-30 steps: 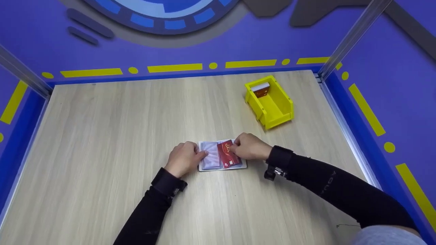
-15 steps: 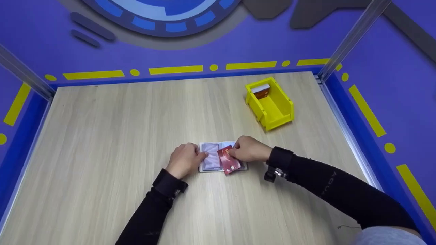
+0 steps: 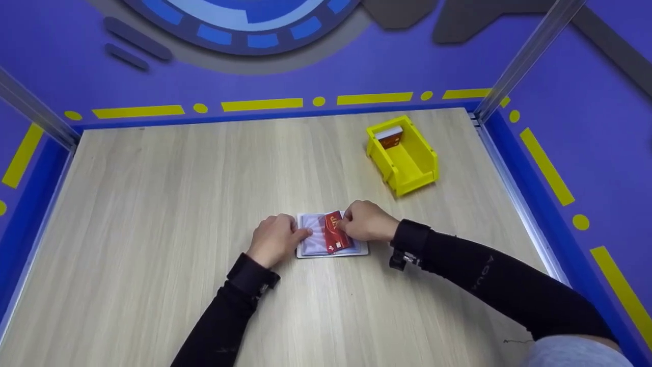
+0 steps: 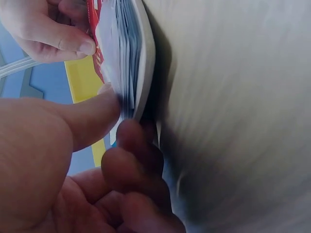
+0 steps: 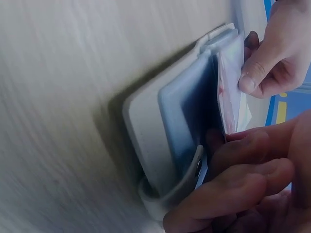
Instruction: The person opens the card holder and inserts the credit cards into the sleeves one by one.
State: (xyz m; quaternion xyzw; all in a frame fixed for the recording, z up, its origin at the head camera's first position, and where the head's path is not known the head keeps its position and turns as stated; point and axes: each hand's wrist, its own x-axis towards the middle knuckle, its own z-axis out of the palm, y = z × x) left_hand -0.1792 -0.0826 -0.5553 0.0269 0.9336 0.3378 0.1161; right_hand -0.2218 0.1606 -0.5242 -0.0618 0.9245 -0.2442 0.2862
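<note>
A cream card holder (image 3: 360, 251) with clear plastic sleeves lies open on the table. My left hand (image 3: 275, 238) pinches its left edge, thumb on top of the sleeves and fingers under the cover. My right hand (image 3: 371, 222) pinches a red card (image 3: 334, 240) by its right side, tilted over the middle of the holder. In the left wrist view the red card (image 4: 95, 60) stands above the stacked sleeves (image 4: 127, 53). The right wrist view shows the holder's snap strap (image 5: 170, 196) beside the right fingers. Whether the card's edge is inside a sleeve, I cannot tell.
Behind the right hand stands a yellow bin (image 3: 433, 173), with a stack of cards (image 3: 390, 138) at its far end. Blue-purple panels (image 3: 275, 84) border the wooden table (image 3: 193, 173) at the back and sides.
The red card first slid toward the person, past the holder's near edge. It has since moved back up and left with my right hand. The left hand has stayed in place.
</note>
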